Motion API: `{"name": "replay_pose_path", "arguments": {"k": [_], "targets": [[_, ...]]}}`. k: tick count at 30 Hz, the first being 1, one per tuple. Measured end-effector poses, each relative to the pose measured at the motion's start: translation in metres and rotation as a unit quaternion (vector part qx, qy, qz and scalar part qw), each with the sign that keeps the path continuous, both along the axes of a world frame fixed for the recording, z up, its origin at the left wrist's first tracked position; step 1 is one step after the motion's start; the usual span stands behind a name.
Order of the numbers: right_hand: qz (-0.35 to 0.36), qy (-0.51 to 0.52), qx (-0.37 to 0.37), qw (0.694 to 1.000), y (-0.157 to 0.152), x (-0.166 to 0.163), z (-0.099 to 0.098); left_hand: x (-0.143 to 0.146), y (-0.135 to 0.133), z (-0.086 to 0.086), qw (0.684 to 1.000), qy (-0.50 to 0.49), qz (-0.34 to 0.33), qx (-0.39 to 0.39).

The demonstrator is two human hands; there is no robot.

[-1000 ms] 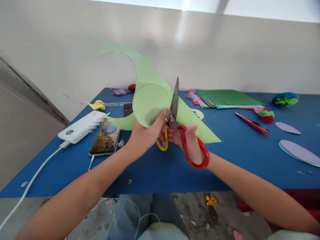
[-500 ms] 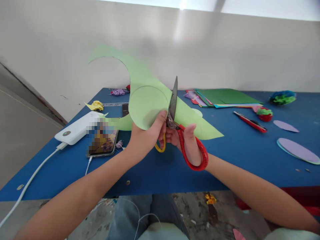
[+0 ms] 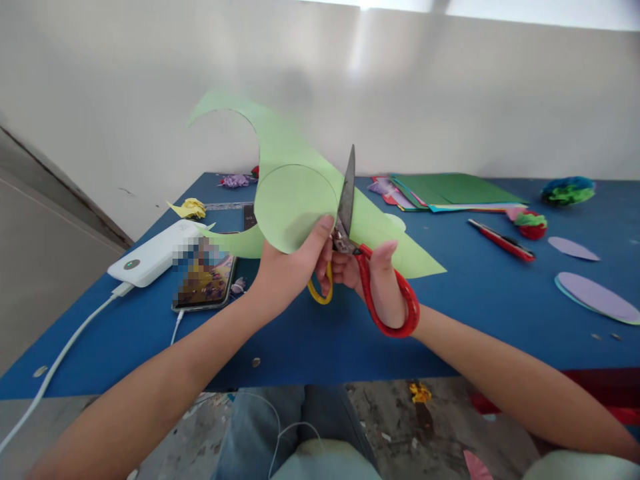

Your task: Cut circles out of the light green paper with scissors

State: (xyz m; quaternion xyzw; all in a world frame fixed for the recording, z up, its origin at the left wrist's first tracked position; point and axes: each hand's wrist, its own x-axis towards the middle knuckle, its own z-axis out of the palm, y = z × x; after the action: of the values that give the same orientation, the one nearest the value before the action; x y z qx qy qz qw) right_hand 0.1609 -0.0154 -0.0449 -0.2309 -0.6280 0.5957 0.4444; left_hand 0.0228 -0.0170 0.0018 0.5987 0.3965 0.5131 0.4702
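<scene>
Head view: our left hand (image 3: 290,267) is pinching green paper (image 3: 295,200), our right hand (image 3: 373,277) gripping scissors (image 3: 345,207), whose blade could nick the nearby thumb (image 3: 324,230).

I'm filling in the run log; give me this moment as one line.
left hand: holds green paper by the circle | right hand: scissors, blade against the paper | blue table: phone, power bank, coloured sheets

blue table (image 3: 450,320) against plain white wall (image 3: 450,87), bright light strip along top, grey littered concrete floor (image 3: 380,420) underneath.
</scene>
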Motion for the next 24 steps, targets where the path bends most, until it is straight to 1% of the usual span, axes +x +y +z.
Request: {"name": "replay_pose_path", "arguments": {"k": [3, 6, 11, 17, 24], "targets": [[0.006, 0.001, -0.002, 1.0, 0.003, 0.002, -0.003, -0.003, 0.001, 0.003, 0.999, 0.038, 0.004, 0.03], [0.013, 0.006, -0.006, 1.0, 0.003, 0.003, -0.002, -0.005, 0.001, 0.006, 0.997, 0.065, 0.005, 0.048], [0.002, -0.003, -0.004, 1.0, -0.001, 0.002, 0.003, -0.007, 0.003, 0.009, 0.995, 0.087, -0.002, 0.055], [0.001, -0.012, 0.012, 1.0, 0.001, 0.003, 0.002, -0.01, 0.004, 0.011, 0.992, 0.11, -0.013, 0.061], [-0.018, -0.012, 0.005, 1.0, -0.005, 0.002, 0.006, -0.013, 0.005, 0.015, 0.987, 0.14, -0.023, 0.072]]}}
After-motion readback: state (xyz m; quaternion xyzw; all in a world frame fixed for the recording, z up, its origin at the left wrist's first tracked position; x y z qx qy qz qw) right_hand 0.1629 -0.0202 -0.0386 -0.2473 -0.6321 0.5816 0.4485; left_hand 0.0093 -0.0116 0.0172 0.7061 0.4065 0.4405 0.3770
